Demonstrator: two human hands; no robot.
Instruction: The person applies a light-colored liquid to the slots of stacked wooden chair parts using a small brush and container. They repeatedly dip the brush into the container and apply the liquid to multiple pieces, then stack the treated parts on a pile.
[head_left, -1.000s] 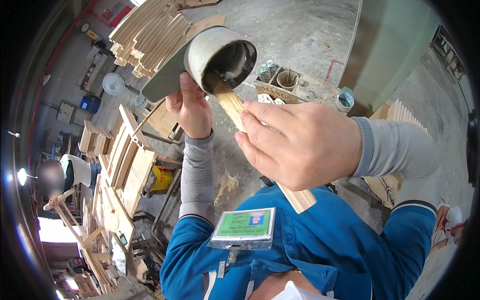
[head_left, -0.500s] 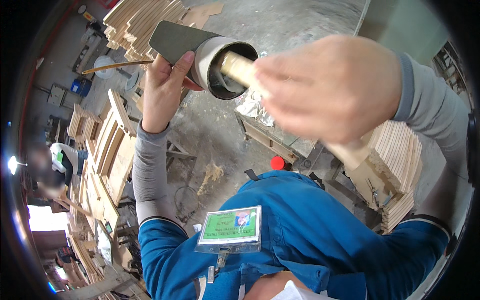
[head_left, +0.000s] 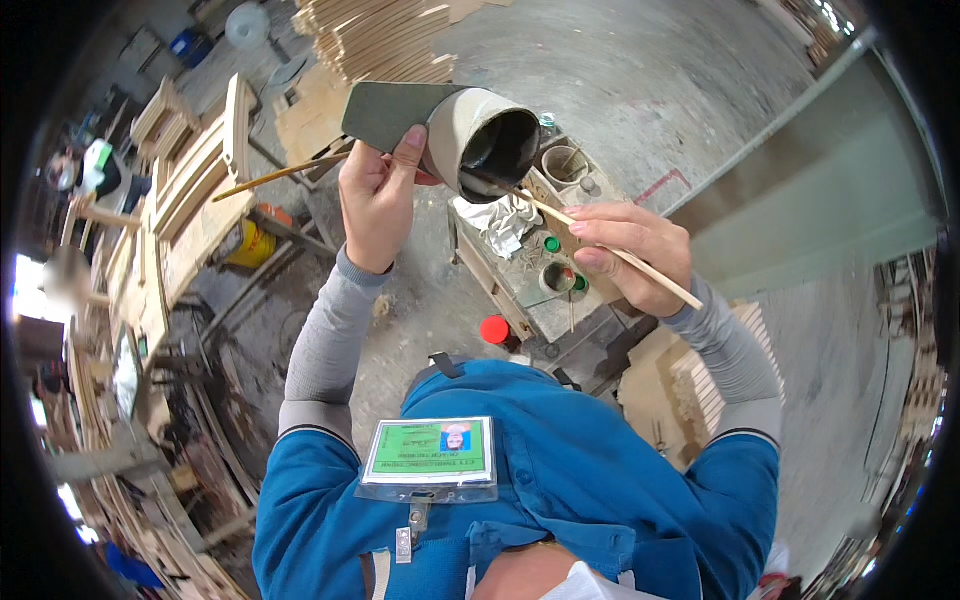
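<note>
1 cyl. container (head_left: 450, 132), dark inside: gripped in L hand (head_left: 380, 205) w/ flat grey plate (head_left: 388, 112). 1 lt. wood stick (head_left: 553, 212): pinched in R hand (head_left: 640, 252), far end in container's mouth. White cloth (head_left: 500, 222): tabletop's (head_left: 545, 312) L edge.

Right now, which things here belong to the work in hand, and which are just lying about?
Seemingly in use:
- pale cup, dark flat piece and brown stick, at the left hand
- wooden strip, in the right hand

Probably lying about:
- white cloth
- red round thing
- stacked wood
- pale fan
</note>
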